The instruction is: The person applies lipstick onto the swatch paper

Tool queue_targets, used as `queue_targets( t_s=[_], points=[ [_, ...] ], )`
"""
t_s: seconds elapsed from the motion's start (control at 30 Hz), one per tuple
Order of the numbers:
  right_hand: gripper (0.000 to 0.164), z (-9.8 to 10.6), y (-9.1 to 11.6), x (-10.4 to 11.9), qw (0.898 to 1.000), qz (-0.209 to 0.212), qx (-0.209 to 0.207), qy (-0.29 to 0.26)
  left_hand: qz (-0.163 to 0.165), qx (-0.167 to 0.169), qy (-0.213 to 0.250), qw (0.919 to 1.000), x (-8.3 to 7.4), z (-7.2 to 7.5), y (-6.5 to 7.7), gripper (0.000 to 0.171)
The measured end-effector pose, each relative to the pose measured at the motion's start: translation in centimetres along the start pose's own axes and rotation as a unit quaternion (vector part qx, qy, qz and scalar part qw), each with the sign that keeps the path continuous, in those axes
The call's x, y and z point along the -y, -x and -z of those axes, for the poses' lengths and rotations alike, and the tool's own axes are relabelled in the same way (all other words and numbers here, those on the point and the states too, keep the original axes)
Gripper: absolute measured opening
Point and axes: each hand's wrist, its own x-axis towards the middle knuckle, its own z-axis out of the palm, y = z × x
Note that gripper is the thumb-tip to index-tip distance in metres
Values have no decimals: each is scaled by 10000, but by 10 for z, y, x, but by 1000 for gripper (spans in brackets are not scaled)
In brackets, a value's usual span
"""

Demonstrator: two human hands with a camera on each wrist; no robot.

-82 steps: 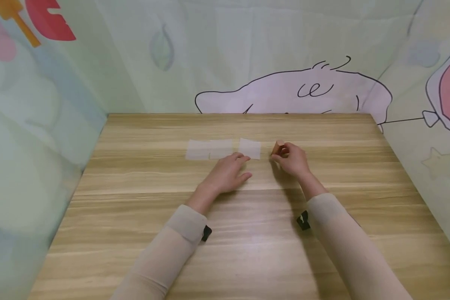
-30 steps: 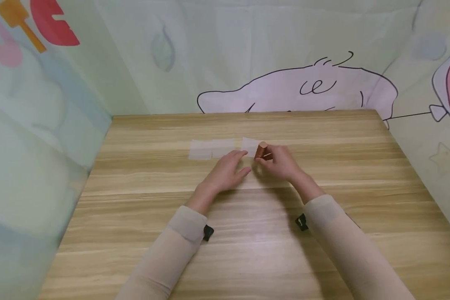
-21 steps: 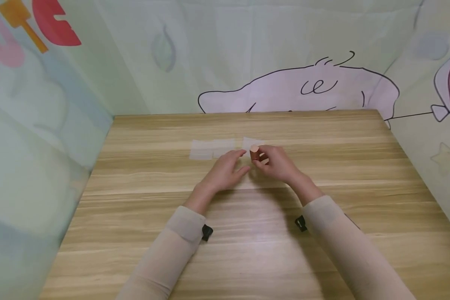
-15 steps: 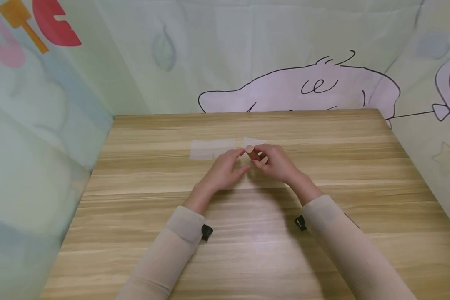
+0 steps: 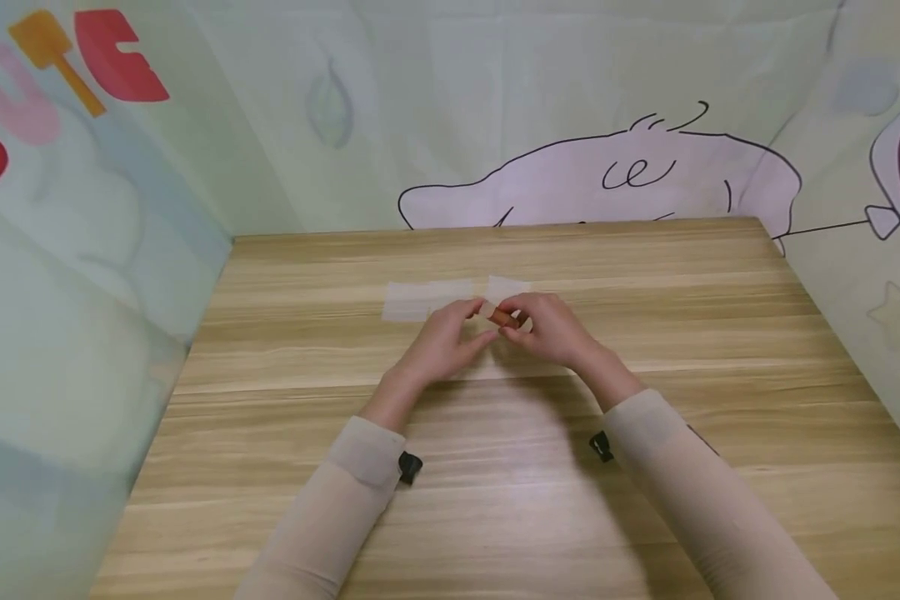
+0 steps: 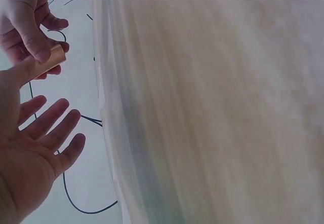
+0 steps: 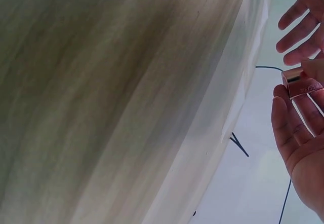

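Note:
A shiny copper-coloured lipstick tube (image 5: 504, 317), cylindrical with a pale flat end, is held tilted above the table in the head view. My right hand (image 5: 558, 329) pinches it between thumb and fingers. Beside it, my left hand (image 5: 441, 340) has its index fingertip at the pale end and its thumb below. In the left wrist view, the left hand (image 6: 33, 158) shows spread fingers, and one digit reaches the tube (image 6: 50, 59). Raised lettering, too small to read surely, shows on the tube (image 7: 302, 83) in the right wrist view.
Two pale, translucent square sheets (image 5: 411, 301) lie side by side on the wooden table (image 5: 487, 500). Another sheet (image 5: 506, 287) lies right of them, partly behind the hands. A printed cloth (image 5: 450, 100) hangs along the table's back edge and sides.
My right hand has brought the tube leftward to the left hand. The tube has gone from nearly upright to tilted, its pale end toward the left hand. The left hand stays nearly in place.

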Motion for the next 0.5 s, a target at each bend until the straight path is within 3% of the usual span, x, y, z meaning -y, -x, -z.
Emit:
queue_targets(
  t_s=[0.23,0.5],
  points=[
    [18,0,1,2,9999,31,25,146,50,48,-127,9999,0,2,2,66],
    [18,1,2,4,9994,112,-61,332,-175,-69,-63,9998,2,5,5,61]
  ],
)
